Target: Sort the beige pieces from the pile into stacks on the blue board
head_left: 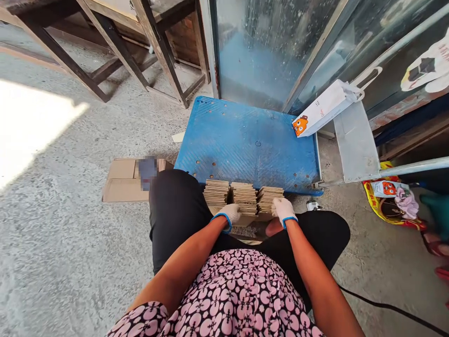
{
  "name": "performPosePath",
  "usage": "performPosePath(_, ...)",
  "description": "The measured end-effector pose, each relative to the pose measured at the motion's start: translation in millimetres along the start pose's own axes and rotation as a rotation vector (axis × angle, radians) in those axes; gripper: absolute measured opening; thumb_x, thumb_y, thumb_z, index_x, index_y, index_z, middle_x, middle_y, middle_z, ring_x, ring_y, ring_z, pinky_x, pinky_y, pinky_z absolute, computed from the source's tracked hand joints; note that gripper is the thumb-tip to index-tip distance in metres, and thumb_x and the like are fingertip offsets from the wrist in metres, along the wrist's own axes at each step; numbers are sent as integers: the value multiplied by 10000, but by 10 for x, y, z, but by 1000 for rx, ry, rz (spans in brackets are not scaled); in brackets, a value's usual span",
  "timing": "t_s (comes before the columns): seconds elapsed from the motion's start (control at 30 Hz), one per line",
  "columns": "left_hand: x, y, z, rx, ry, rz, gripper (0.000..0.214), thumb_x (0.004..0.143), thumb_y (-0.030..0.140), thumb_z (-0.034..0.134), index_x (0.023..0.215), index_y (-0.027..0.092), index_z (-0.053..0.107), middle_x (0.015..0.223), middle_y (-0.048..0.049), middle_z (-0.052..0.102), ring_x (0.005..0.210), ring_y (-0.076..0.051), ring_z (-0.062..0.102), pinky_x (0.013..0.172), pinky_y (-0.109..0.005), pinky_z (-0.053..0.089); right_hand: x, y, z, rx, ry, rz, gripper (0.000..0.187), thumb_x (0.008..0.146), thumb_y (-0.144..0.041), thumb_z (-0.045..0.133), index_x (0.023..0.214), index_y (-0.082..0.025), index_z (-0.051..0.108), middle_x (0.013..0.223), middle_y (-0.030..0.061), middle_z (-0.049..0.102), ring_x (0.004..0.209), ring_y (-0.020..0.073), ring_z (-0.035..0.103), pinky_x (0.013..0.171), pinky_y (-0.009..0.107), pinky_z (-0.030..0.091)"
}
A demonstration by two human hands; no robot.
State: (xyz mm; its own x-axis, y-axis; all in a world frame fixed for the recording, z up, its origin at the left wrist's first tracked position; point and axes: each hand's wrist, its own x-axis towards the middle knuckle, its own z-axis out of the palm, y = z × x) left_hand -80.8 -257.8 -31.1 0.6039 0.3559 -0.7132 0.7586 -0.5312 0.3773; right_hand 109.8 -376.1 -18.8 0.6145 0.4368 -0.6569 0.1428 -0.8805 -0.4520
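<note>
Three stacks of thin wooden pieces point(243, 196) stand side by side between my knees, at the near edge of a blue platform cart point(249, 140). Both my hands wear white gloves with blue cuffs. My left hand point(229, 214) grips the near side of the left and middle stacks. Fingers of my right hand point(282, 208) curl onto the right stack. The stacks seem to rest on a light cardboard piece, partly hidden by my hands.
A flattened cardboard box point(124, 180) lies on the concrete floor to the left. A white paper bag point(324, 110) leans at the cart's far right corner by a metal frame point(354, 140). Wooden table legs point(157, 51) stand behind. Yellow bags point(389, 196) and a black cable point(386, 306) lie to the right.
</note>
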Motion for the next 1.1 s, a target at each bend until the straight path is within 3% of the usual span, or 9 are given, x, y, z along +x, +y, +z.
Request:
performPosePath(0.2,39,-66,42,-2,-16,-41,379,893,245,501,1218,187,686,1266,-98,698,1198,-232,630,998,-264,469,-120,-73,165,-352,-129,-72,298,928,-426,463,979,-239,690,1058,91,720,995,257,650,794,320,479)
performPosePath(0.37,47,-104,66,-30,-33,-60,401,885,230,501,1240,190,682,1277,-96,693,1199,-236,628,1002,-269,469,-91,-79,309,-570,-246,-111,286,920,-370,495,1016,-238,729,1142,112,717,1084,277,646,849,324,460)
performPosePath(0.5,44,-139,93,-47,-41,-101,408,888,219,486,1241,159,680,1271,-132,690,1193,-253,634,983,-277,480,-30,10,410,-715,-297,-61,297,889,-290,551,1076,-169,748,1160,188,706,1094,305,659,863,347,472)
performPosePath(0.67,40,-182,111,-55,-66,-130,374,887,224,497,1168,98,709,1215,-198,700,1152,-286,655,940,-300,499,32,59,534,-813,-373,-73,309,887,-255,563,1103,-137,750,1180,211,699,1088,303,673,870,349,490)
performPosePath(1.1,53,-208,133,-93,-75,-71,334,839,186,545,1112,150,734,1173,-158,722,1115,-276,663,913,-287,496,39,24,612,-891,-426,-137,338,904,-283,560,1140,-117,737,1204,219,690,1074,298,681,866,338,497)
